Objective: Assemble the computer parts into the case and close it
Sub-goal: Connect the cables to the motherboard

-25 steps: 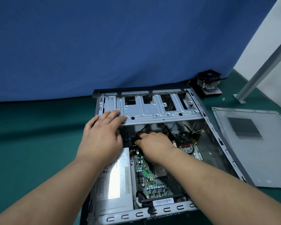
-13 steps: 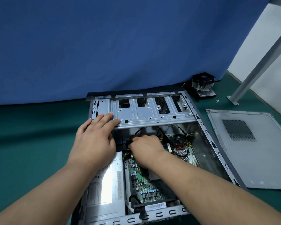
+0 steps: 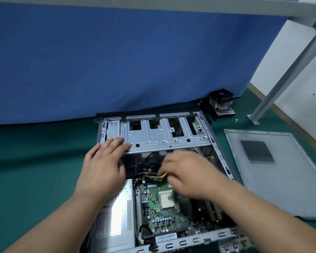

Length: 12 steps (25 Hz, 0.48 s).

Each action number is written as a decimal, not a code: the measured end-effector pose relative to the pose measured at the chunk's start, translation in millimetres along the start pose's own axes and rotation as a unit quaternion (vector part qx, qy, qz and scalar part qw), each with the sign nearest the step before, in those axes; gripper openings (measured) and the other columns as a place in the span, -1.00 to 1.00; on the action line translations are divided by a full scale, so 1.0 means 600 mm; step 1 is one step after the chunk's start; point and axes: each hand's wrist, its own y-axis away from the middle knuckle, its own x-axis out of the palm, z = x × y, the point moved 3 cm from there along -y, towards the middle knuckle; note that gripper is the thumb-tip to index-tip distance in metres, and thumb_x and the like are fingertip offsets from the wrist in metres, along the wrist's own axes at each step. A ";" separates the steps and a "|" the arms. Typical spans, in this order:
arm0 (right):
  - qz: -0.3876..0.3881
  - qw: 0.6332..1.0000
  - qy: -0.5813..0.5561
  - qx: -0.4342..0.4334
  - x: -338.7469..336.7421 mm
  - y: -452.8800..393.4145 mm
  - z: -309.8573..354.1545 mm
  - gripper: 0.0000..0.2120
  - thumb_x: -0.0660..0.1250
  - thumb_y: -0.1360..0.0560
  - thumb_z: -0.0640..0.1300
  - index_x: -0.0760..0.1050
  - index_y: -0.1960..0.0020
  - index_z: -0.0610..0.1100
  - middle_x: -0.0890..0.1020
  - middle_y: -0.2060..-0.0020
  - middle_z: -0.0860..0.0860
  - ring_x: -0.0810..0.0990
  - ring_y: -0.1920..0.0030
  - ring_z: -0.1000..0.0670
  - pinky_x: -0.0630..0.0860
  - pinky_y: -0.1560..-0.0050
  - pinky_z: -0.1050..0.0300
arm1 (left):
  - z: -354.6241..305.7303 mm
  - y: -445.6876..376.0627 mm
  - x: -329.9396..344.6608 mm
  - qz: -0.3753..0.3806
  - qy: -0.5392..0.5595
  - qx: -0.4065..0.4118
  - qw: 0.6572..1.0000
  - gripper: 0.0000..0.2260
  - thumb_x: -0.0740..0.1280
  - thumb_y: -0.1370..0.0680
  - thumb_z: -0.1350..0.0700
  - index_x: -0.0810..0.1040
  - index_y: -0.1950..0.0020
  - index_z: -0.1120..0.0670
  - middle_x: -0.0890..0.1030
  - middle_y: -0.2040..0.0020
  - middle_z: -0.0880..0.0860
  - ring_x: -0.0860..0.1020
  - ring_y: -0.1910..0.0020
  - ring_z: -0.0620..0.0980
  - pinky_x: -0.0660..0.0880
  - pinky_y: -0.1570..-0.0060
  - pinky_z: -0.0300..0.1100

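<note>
The open computer case (image 3: 219, 148) lies flat on the green table. Its grey drive cage (image 3: 164, 137) spans the far end. My left hand (image 3: 104, 167) rests flat on the cage's near left corner, fingers straight. My right hand (image 3: 188, 172), blurred, is inside the case below the cage, and its fingers pinch a bundle of yellow and purple wires (image 3: 153, 176). The green motherboard (image 3: 161, 210) with its bare silver CPU (image 3: 166, 199) shows between my forearms. The silver power supply (image 3: 113, 216) sits at the case's near left.
The grey side panel (image 3: 281, 170) lies flat to the right of the case. A black CPU cooler (image 3: 221, 103) stands behind the case's far right corner, with small screws (image 3: 236, 120) beside it. A blue curtain hangs behind, and a grey metal leg (image 3: 285, 75) slants at right.
My right hand has moved right and back a little, drawing out the yellow and purple wires and uncovering the CPU. My left hand stays on the drive cage. The camera has tilted up.
</note>
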 end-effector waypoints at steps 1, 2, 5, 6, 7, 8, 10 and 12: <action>-0.040 0.998 0.020 0.033 -0.023 0.005 -0.035 -0.64 0.14 -0.52 0.03 0.59 -0.22 0.14 0.61 -0.13 0.17 0.54 -0.16 0.07 0.54 -0.21 -0.04 | 0.000 0.001 -0.001 0.004 -0.001 0.001 1.000 -0.44 0.06 -0.51 0.03 0.39 -0.52 -0.22 0.26 -0.61 -0.20 0.13 -0.61 -0.19 -0.06 -0.57 -0.13; -0.051 0.995 0.045 0.077 -0.041 0.006 -0.071 -0.62 0.16 -0.57 0.07 0.54 -0.32 0.12 0.57 -0.25 0.14 0.49 -0.28 0.04 0.45 -0.33 -0.05 | 0.000 0.001 -0.003 0.007 -0.002 0.002 1.000 -0.44 0.09 -0.52 0.04 0.38 -0.52 -0.22 0.26 -0.61 -0.20 0.13 -0.61 -0.19 -0.06 -0.57 -0.12; 0.030 0.978 0.128 0.159 -0.030 0.006 -0.140 -0.36 0.05 -0.62 0.32 0.15 -0.63 0.10 0.18 -0.61 0.09 0.13 -0.60 0.01 -0.01 -0.60 -0.02 | -0.001 0.003 -0.001 0.001 -0.004 0.002 1.000 -0.45 0.11 -0.50 0.06 0.42 -0.50 -0.21 0.30 -0.59 -0.19 0.17 -0.60 -0.17 -0.01 -0.57 -0.11; 0.036 0.977 0.135 0.159 -0.017 0.004 -0.145 -0.30 0.01 -0.61 0.37 0.07 -0.65 0.09 0.11 -0.64 0.08 0.08 -0.62 0.02 -0.09 -0.62 -0.04 | 0.001 0.004 0.001 -0.002 -0.003 0.002 1.000 -0.45 0.12 -0.50 0.06 0.44 -0.49 -0.20 0.32 -0.58 -0.18 0.20 -0.60 -0.17 0.01 -0.56 -0.11; 0.033 0.977 0.138 0.157 -0.004 0.004 -0.146 -0.27 -0.01 -0.59 0.39 0.04 -0.66 0.08 0.08 -0.64 0.07 0.06 -0.62 0.02 -0.14 -0.62 -0.05 | 0.002 0.004 0.003 -0.003 -0.003 0.001 1.000 -0.46 0.13 -0.50 0.06 0.45 -0.48 -0.20 0.34 -0.57 -0.18 0.21 -0.59 -0.16 0.02 -0.56 -0.11; 0.027 0.978 0.139 0.154 0.000 0.004 -0.146 -0.26 -0.01 -0.57 0.38 0.02 -0.66 0.08 0.08 -0.65 0.06 0.05 -0.63 0.01 -0.16 -0.62 -0.07 | 0.001 0.003 0.003 -0.002 -0.002 0.001 1.000 -0.47 0.13 -0.51 0.05 0.45 -0.48 -0.19 0.35 -0.57 -0.18 0.22 -0.59 -0.16 0.02 -0.56 -0.11; 0.015 0.979 0.132 0.157 -0.001 0.004 -0.146 -0.29 0.05 -0.57 0.30 0.04 -0.65 0.09 0.09 -0.65 0.07 -0.01 -0.64 -0.02 -0.16 -0.62 -0.13 | 0.000 0.006 0.003 0.008 -0.001 -0.001 1.000 -0.47 0.09 -0.52 0.02 0.46 -0.48 -0.19 0.35 -0.57 -0.17 0.23 -0.59 -0.15 0.02 -0.56 -0.10; 0.015 0.978 0.121 0.172 -0.011 0.004 -0.147 -0.32 0.14 -0.57 0.20 0.09 -0.65 0.09 0.09 -0.65 0.06 -0.04 -0.65 -0.07 -0.12 -0.61 -0.24 | -0.004 0.006 -0.001 0.021 -0.005 -0.001 1.000 -0.45 0.07 -0.50 -0.01 0.46 -0.49 -0.17 0.35 -0.57 -0.16 0.24 -0.59 -0.13 0.03 -0.56 -0.09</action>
